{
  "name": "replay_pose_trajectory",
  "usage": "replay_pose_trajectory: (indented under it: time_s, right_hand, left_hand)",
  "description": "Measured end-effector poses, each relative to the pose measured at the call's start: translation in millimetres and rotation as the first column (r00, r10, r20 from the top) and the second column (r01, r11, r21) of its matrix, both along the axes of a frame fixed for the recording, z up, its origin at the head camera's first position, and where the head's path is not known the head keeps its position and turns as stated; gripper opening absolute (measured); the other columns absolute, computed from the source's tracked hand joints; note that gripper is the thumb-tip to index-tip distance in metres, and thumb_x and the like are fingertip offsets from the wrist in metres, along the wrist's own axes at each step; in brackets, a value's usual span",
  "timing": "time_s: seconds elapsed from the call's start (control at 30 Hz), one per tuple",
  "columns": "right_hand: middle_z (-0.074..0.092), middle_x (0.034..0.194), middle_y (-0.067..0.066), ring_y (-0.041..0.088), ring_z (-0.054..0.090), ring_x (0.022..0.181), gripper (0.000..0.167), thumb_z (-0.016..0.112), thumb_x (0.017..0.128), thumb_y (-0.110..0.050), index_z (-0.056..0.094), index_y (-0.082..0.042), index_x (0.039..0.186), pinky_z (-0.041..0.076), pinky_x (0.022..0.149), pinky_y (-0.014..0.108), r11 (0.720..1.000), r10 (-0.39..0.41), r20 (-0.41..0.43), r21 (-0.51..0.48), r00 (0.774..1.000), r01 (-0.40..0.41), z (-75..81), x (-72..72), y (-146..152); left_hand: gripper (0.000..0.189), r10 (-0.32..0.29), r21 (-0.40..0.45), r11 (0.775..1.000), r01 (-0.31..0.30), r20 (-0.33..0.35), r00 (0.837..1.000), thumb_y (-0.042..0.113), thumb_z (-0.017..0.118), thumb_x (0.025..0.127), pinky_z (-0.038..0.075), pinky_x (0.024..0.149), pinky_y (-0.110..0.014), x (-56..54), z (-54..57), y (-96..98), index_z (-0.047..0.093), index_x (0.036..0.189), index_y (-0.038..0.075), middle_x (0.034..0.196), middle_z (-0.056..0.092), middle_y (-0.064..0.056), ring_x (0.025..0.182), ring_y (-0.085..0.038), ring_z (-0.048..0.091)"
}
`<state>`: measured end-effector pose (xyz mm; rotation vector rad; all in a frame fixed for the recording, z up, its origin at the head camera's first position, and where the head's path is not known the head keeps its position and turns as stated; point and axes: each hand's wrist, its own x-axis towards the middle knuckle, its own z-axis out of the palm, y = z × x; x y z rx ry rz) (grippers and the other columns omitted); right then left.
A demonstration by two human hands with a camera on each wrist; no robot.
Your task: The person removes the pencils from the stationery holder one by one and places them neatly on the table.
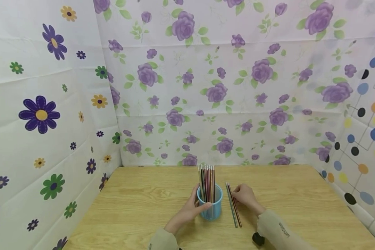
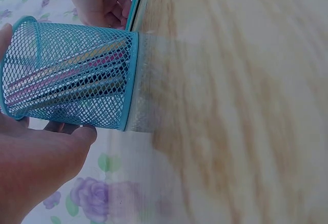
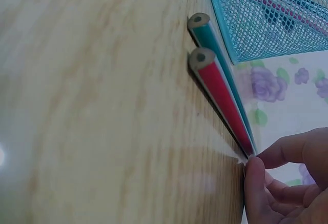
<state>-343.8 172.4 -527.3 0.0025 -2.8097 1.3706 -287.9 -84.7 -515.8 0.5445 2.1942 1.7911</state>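
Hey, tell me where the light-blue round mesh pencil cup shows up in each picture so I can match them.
Head: the light-blue round mesh pencil cup is low, slightly right of centre.
Left wrist: the cup is at the left, mostly upper half, appearing turned sideways.
Right wrist: the cup is in the top right corner, cut off.
Shared landmark: the bare right hand.

Head view bright, wrist views dimmer (glare spot (image 3: pixel 1 156) on tabletop (image 3: pixel 92 106)).
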Motion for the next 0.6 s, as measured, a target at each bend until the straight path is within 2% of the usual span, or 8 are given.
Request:
replay_pose_trajectory:
  time_s: [0.17, 0.33, 0.6]
  right_hand:
    - [0.065, 0.067, 0.009, 0.015, 0.061, 0.054, 0.012, 0.057, 0.082, -0.003, 0.066, 0.005, 0.081, 0.054, 0.049, 0.026, 1.0, -0.015, 0.018, -0.019, 1.0, 0.015, 1.0, -0.7, 1]
    - [0.065, 0.069, 0.009, 0.014, 0.057, 0.057, 0.017, 0.051, 0.082, -0.004, 0.066, 0.004, 0.085, 0.046, 0.048, 0.024, 0.999, -0.037, 0.001, -0.024, 0.999, 0.037, 4.3, -1.9, 1]
    - [0.067, 0.08, 0.016, 0.019, 0.063, 0.065, 0.021, 0.054, 0.091, -0.01, 0.067, 0.004, 0.1, 0.054, 0.055, 0.027, 0.987, -0.015, -0.037, -0.161, 0.999, 0.009, 15.3, -3.6, -7]
  left_hand:
    - [0.09, -0.003, -0.001, 1.0, 0.003, -0.006, 1.0, 0.037, 0.062, 0.094, 0.02, 0.118, -0.056, 1.6, 1.7, 0.3, -0.001, 0.156, 0.027, 0.162, 0.008, -0.02, 0.148, -0.042, 0.014]
    - [0.09, -0.009, 0.002, 1.0, 0.009, -0.003, 1.0, 0.036, 0.062, 0.094, 0.019, 0.118, -0.057, 2.3, 2.4, -0.2, -0.002, 0.156, 0.024, 0.162, 0.008, -0.021, 0.148, -0.042, 0.013]
    - [0.09, -0.004, 0.012, 1.0, 0.004, -0.001, 1.0, 0.038, 0.063, 0.093, 0.019, 0.118, -0.056, 0.9, 0.8, 0.3, -0.001, 0.156, 0.027, 0.162, 0.008, -0.019, 0.148, -0.041, 0.013]
